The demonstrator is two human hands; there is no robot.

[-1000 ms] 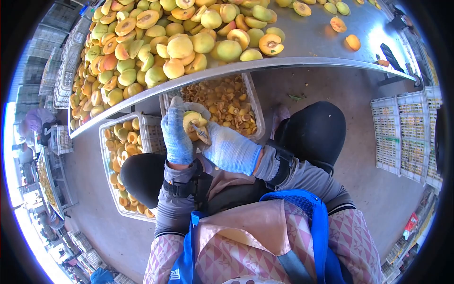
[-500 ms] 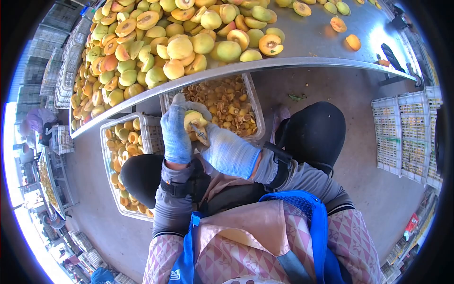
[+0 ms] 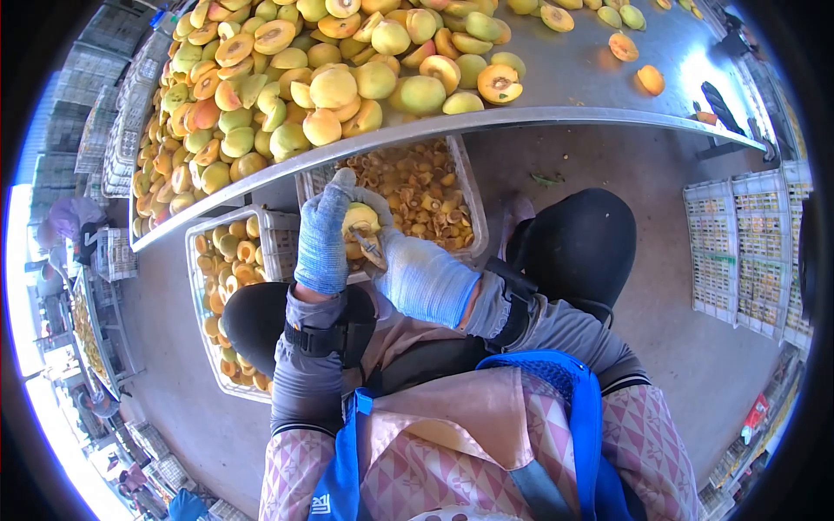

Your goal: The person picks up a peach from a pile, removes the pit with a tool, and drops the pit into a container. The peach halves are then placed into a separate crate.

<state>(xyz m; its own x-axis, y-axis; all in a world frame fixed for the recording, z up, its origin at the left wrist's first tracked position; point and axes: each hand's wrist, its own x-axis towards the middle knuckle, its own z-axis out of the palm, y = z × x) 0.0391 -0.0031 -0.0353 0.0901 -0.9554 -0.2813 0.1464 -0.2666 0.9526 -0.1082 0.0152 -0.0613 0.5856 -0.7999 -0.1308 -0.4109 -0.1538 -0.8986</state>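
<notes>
In a knitted blue-grey glove, my left hand (image 3: 323, 239) grips a yellow-green peach half (image 3: 360, 217) with its cut side toward me. My gloved right hand (image 3: 423, 276) is closed round a small metal coring tool (image 3: 368, 240), whose thin tip meets the flesh of the fruit. The tool's handle is mostly hidden by the fingers. Both hands are close together above my lap, just in front of the metal table's edge. Beneath them stands a crate (image 3: 476, 213) of brownish pit pieces and scraps.
A metal table (image 3: 573, 78) carries a heap of halved peaches (image 3: 334, 87) on its left, with a few loose halves farther right. A crate (image 3: 198, 300) of peach halves stands by my left knee. Stacked crates (image 3: 747, 247) are at right; a person (image 3: 74, 217) is far left.
My left hand and wrist have tilted and shifted slightly, turning the peach half against the tool. My right hand stays almost in place.
</notes>
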